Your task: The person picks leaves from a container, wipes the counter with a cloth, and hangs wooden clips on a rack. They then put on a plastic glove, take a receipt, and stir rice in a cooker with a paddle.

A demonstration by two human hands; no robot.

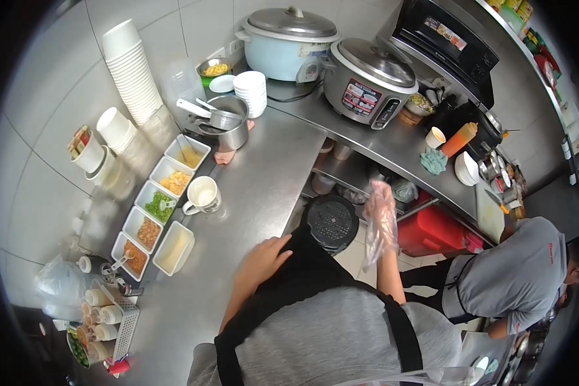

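Note:
My left hand (262, 258), bare, rests at the edge of the steel table (238, 193) with its fingers spread beside my black apron (302, 270). Nothing is in it. My right hand (381, 212) wears a loose clear plastic glove and is raised over the floor gap near the lower shelf; glare on the plastic hides how its fingers are set. Nearest the left hand on the table are a white tub of pale food (174, 249) and a white mug (204, 195). A black round stool (331, 223) stands between the hands.
White trays of toppings (159, 204) line the wall side. A steel pot (228, 134) and stacked bowls (251, 93) stand farther back. Two rice cookers (367, 87) occupy the back counter. At right, another person (508, 270) bends by a red bin (431, 231).

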